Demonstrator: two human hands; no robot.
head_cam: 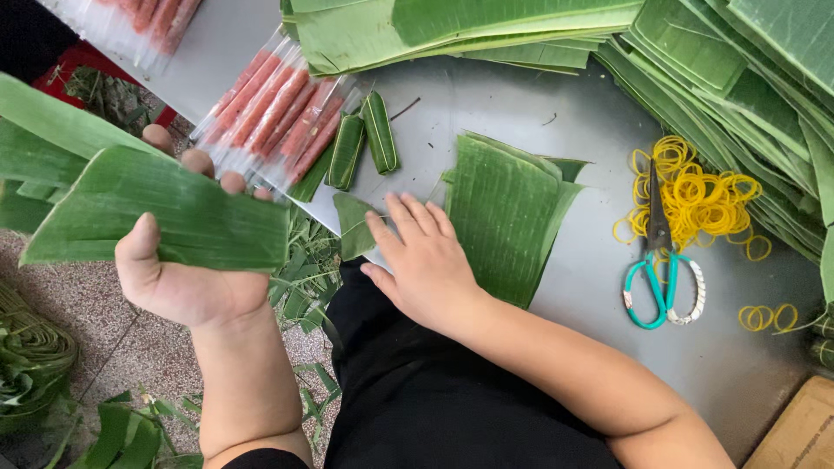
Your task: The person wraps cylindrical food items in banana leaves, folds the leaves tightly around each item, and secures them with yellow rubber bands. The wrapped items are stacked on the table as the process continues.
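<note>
My left hand (187,278) grips a long strip of green banana leaf (148,208), held over the floor left of the grey table (599,287). My right hand (426,260) lies flat at the table's near edge, fingers spread, touching a small leaf piece (352,224) and the side of a stack of cut leaf squares (504,213). Just beyond it lie two small leaf-wrapped rolls (363,143) beside clear packs of pink sausages (274,108).
Teal-handled scissors (660,278) rest on a heap of yellow rubber bands (704,195) at the right. Large stacks of banana leaves (721,61) line the table's far and right sides. Leaf scraps (300,278) litter the tiled floor, with a cardboard box corner (795,434) at bottom right.
</note>
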